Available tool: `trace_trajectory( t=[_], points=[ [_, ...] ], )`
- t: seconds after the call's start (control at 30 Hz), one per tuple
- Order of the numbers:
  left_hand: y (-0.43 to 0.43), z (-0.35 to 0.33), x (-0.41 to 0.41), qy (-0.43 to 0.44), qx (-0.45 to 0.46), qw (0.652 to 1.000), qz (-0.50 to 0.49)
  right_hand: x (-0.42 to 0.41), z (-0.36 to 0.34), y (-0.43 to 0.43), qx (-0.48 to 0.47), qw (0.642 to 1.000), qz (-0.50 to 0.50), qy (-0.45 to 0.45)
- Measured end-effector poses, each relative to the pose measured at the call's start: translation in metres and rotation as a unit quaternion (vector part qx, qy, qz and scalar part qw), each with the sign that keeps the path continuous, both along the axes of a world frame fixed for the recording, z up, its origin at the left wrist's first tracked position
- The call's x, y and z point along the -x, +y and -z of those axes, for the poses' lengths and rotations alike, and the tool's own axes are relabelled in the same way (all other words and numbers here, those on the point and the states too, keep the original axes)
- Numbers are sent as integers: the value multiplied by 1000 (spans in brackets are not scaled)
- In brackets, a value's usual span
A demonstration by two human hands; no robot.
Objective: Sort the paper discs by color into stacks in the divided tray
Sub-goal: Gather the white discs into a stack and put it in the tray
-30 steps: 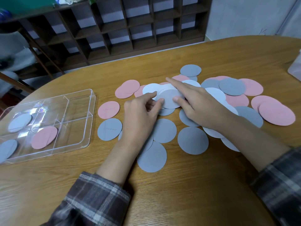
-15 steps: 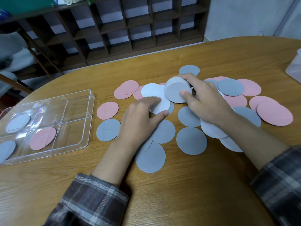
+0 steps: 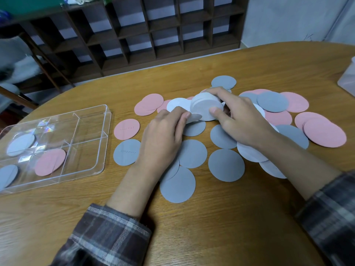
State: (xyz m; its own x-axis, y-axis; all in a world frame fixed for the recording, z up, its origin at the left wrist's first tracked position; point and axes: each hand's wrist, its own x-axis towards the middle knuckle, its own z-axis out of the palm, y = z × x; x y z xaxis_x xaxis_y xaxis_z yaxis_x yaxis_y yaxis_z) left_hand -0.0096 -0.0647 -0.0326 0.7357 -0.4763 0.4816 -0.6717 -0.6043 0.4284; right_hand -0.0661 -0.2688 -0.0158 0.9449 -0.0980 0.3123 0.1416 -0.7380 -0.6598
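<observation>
A plain indoor room, homely rather than industrial (home or study room, cannot tell which). A rounded wood-grain counter (image 3: 211,231) fills the foreground, a dark wooden cubby shelf (image 3: 149,29) stands at 12 o'clock, and a pale wall (image 3: 288,20) rises at 1 o'clock.

Tray (image 3: 92,139) left of discs (image 3: 226,165) on table (image 3: 211,227)
</observation>
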Motion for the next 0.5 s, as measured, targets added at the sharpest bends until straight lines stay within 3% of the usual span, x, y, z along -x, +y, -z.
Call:
trace_trajectory(
  t=[0.27,0.5],
  points=[
    [0,-6,1,24,121,992,-2,3,-2,2,-17,999,-27,-2],
    [-1,-3,1,2,135,991,4,4,-2,9,-52,997,-49,36]
  ],
)
